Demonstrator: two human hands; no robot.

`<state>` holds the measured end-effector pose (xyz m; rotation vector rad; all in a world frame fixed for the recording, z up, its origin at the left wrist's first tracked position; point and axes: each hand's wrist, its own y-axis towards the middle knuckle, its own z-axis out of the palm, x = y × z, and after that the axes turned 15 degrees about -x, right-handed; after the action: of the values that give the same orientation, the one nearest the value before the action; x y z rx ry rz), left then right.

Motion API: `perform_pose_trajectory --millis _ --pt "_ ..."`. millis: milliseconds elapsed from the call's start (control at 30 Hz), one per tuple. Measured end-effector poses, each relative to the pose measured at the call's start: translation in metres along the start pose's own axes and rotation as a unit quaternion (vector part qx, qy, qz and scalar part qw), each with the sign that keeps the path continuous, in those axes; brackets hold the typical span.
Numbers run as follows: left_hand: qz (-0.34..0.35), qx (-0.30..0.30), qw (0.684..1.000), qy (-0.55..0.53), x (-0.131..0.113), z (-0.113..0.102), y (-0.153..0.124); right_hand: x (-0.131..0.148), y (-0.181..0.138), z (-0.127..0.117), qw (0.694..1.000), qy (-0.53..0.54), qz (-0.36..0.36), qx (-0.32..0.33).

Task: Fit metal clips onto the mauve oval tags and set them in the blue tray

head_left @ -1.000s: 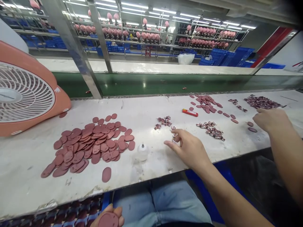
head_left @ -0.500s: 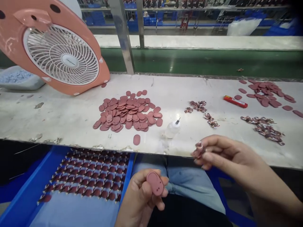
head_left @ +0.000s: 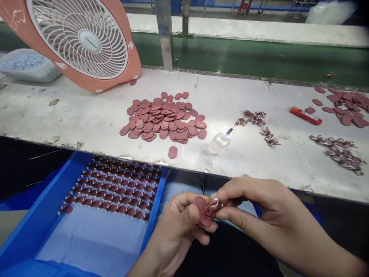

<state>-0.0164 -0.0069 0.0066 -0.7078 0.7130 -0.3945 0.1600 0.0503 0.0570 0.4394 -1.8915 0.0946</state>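
My left hand (head_left: 184, 223) pinches a reddish-brown oval disc (head_left: 201, 204) by its edge, in front of my lap. Against the disc's right side, my right hand (head_left: 250, 207) holds a small brown figurine (head_left: 213, 206) between thumb and fingertips. The two pieces overlap in view; the fingers partly cover both. Above my hands, a heap of similar oval discs (head_left: 164, 119) lies on the bench, with a single disc (head_left: 173, 152) apart at its front. A clear squeeze bottle (head_left: 219, 143) with a dark needle tip stands to the heap's right.
A blue crate (head_left: 161, 192) at lower left holds rows of joined disc-and-figurine pieces on blue cloth. Loose figurines (head_left: 343, 152), a red box-like stick (head_left: 305, 115) and more discs (head_left: 350, 105) lie at right. A pink fan (head_left: 134, 57) and a white tray (head_left: 43, 75) stand at left.
My right hand has moved left and brought the figurine up to the disc in my left hand. The view has tilted down and shifted slightly left.
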Motion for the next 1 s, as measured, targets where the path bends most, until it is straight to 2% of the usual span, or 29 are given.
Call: perform_pose_trajectory --millis 233,467,1000 --pt "0.0 -0.012 1.0 0.014 0.0006 -0.0006 0.0008 0.0023 -0.0006 -0.0015 0.996 -0.06 -0.063 0.016" --pt "-0.013 -0.013 1.0 0.011 0.0009 -0.0015 -0.0009 0.0004 -0.0013 -0.0051 0.994 -0.053 -0.073 0.06" --pt "0.014 -0.003 1.0 0.005 0.0028 -0.0024 0.0 0.0021 0.0017 -0.0022 0.988 -0.063 -0.12 0.075"
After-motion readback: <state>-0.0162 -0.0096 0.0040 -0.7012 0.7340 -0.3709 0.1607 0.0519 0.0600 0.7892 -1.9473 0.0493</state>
